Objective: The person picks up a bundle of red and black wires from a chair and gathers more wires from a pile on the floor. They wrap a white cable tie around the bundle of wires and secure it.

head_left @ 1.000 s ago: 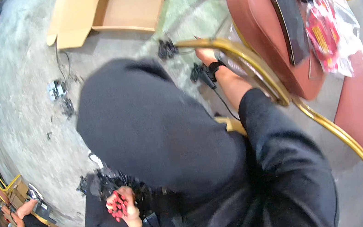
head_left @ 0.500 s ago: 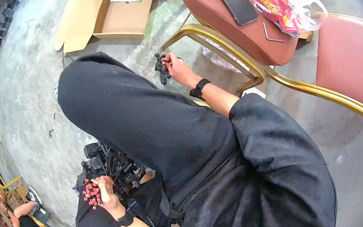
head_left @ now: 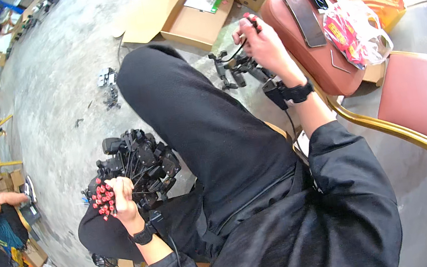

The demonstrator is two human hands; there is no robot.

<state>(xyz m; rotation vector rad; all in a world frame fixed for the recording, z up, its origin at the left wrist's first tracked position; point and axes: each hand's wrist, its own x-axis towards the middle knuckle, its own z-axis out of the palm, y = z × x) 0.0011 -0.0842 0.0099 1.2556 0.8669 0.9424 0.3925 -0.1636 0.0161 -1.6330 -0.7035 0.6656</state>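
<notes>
My left hand point(head_left: 124, 198) is closed round a bundle of thin black cables, whose red tips point(head_left: 103, 198) fan out past the fingers. The cables lead into a cluster of black jointed devices point(head_left: 145, 155) hanging beside my lower leg. Up at the right, my right hand point(head_left: 266, 48) pinches a single black cable point(head_left: 256, 25) with a red tip standing above the fingers. Beneath that hand hangs another black jointed device point(head_left: 239, 71), just off my thigh and above the floor. The right hand partly hides where that cable joins it.
To the right, a pink padded chair point(head_left: 282, 3) bears a phone point(head_left: 305, 19), a hex key point(head_left: 342, 62) and a plastic bag point(head_left: 371, 35). An open cardboard box point(head_left: 193, 27) lies ahead. Small metal parts point(head_left: 106, 77) rest on the floor. Another person point(head_left: 2, 223) sits far left.
My right hand has risen and moved away from me, lifting the black device so more of it shows. The left hand keeps its bundle. The whole view has shifted.
</notes>
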